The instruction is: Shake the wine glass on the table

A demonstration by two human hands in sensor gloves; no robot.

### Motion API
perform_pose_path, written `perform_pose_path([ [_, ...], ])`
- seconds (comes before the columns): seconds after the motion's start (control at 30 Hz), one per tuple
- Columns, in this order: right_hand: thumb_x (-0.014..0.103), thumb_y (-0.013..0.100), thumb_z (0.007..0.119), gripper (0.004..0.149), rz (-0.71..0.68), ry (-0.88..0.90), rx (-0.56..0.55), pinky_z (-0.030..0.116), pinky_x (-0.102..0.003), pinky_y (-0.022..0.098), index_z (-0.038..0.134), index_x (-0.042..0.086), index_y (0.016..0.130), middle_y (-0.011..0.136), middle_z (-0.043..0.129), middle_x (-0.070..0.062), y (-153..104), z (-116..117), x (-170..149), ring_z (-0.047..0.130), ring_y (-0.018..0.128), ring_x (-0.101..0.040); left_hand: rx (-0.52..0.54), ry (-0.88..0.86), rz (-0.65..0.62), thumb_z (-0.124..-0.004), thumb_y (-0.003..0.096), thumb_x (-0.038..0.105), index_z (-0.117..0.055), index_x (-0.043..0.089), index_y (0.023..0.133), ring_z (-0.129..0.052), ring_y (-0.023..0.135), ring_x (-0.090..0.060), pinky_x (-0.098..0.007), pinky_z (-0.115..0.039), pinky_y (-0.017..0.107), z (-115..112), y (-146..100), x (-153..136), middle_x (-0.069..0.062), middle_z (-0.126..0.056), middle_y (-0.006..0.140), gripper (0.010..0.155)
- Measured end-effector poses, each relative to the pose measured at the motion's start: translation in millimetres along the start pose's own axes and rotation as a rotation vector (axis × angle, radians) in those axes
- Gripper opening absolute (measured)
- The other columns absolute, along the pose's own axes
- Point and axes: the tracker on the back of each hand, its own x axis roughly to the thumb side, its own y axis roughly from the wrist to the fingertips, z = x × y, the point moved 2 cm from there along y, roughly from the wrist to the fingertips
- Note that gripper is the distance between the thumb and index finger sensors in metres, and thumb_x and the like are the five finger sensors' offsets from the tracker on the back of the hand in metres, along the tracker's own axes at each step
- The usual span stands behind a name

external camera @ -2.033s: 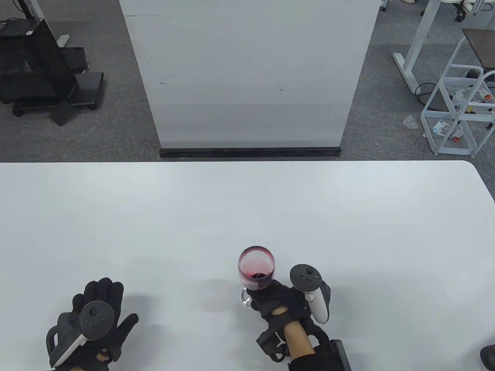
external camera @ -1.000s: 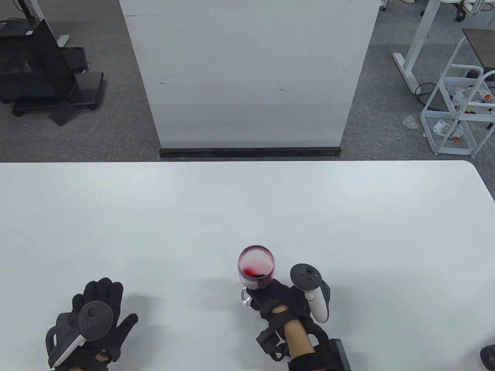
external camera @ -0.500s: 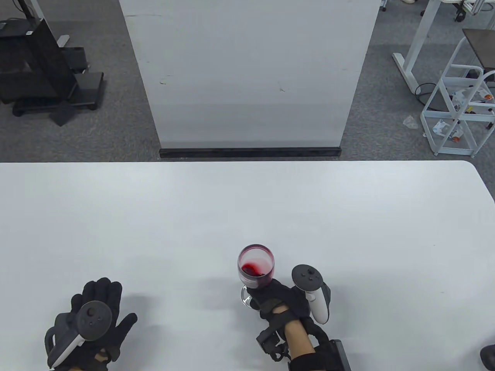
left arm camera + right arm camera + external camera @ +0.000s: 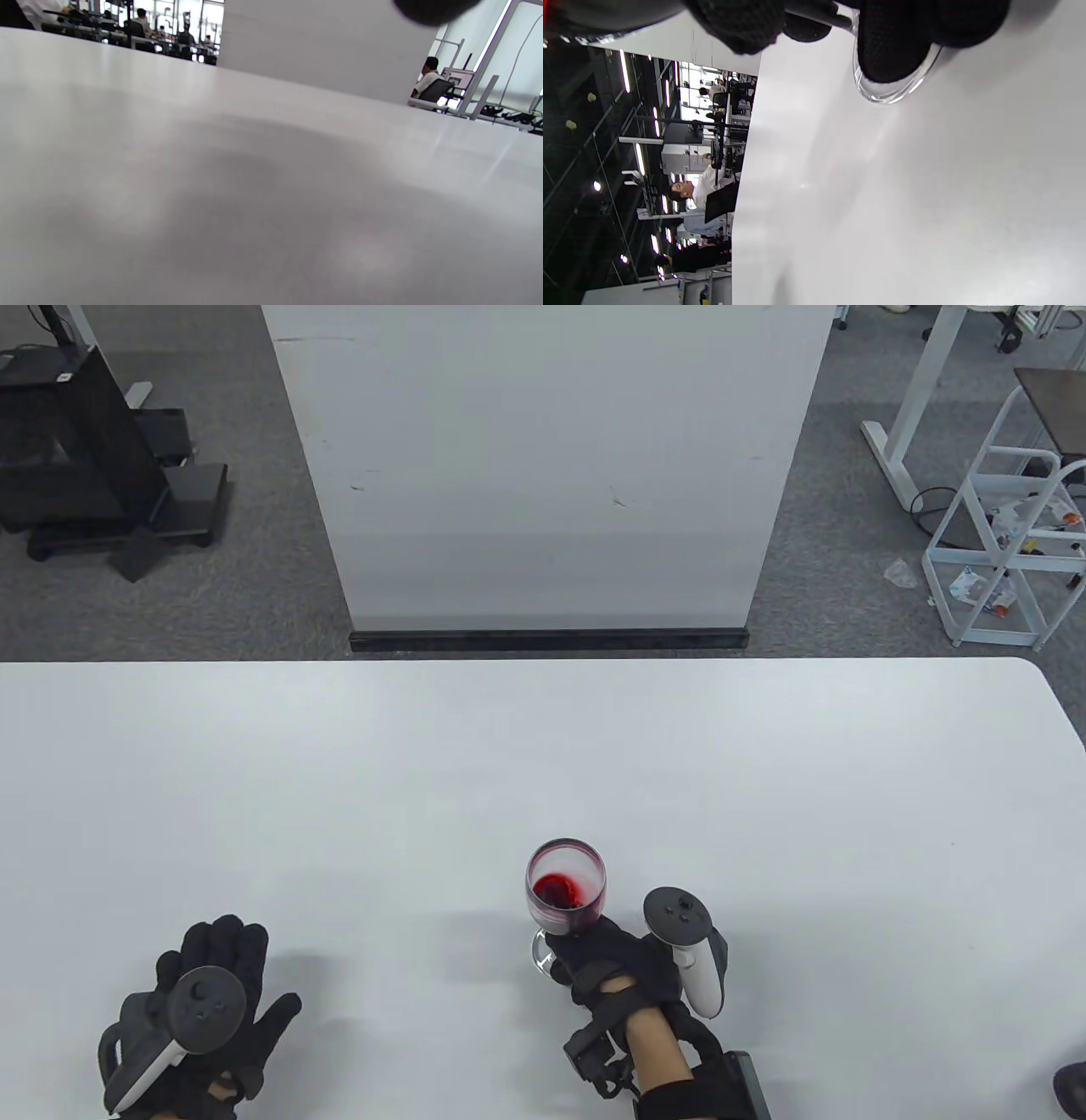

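A clear wine glass [image 4: 567,889] with a little red wine stands near the front middle of the white table [image 4: 543,763]. My right hand [image 4: 607,959] grips it low, around the stem under the bowl. In the right wrist view the black gloved fingers [image 4: 895,46] cover the stem and the round glass foot [image 4: 895,91] lies against the table. My left hand [image 4: 222,984] rests flat on the table at the front left, fingers spread and empty. The left wrist view shows only bare table [image 4: 271,190].
A white upright panel [image 4: 547,466] stands on the floor behind the table's far edge. A white wire rack [image 4: 1010,534] and a black stand [image 4: 85,449] are on the floor beyond. The table's right far corner is rounded.
The wine has settled from a high swirl on the bowl's wall into a small pool at the bottom. The glass and right hand shifted slightly right and away. The left hand stayed put.
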Motion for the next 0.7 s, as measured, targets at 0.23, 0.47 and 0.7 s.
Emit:
perform_pose_path([
  [0.23, 0.040, 0.053, 0.075, 0.057, -0.003, -0.003, -0.002, 0.074, -0.044, 0.047, 0.053, 0.019, 0.101, 0.112, 0.042, -0.010, 0.7, 3.8, 1.2, 0.079, 0.073, -0.029, -0.006, 0.004, 0.000, -0.055, 0.0439, 0.066, -0.015, 0.033, 0.105, 0.001, 0.106, -0.027, -0.046, -0.001, 0.075, -1.0, 0.6, 0.6, 0.003, -0.005, 0.115, 0.080],
  [0.47, 0.041, 0.053, 0.074, 0.056, -0.005, -0.007, -0.039, 0.074, -0.043, 0.048, 0.053, 0.020, 0.101, 0.112, 0.043, -0.009, 0.8, 5.0, 0.3, 0.079, 0.073, -0.027, -0.010, 0.004, -0.001, -0.055, 0.0440, 0.066, -0.015, 0.033, 0.105, 0.001, 0.106, -0.027, -0.046, -0.001, 0.075, -1.7, 1.2, 0.5, 0.003, -0.005, 0.115, 0.080],
  [0.7, 0.040, 0.053, 0.074, 0.057, -0.003, -0.011, -0.048, 0.074, -0.044, 0.048, 0.052, 0.020, 0.101, 0.112, 0.042, -0.009, 0.6, 3.9, 0.9, 0.079, 0.074, -0.027, 0.000, -0.002, 0.007, -0.055, 0.0439, 0.066, -0.015, 0.033, 0.105, 0.001, 0.106, -0.026, -0.046, 0.000, 0.075, -0.2, 0.5, -0.9, 0.003, -0.004, 0.115, 0.080],
])
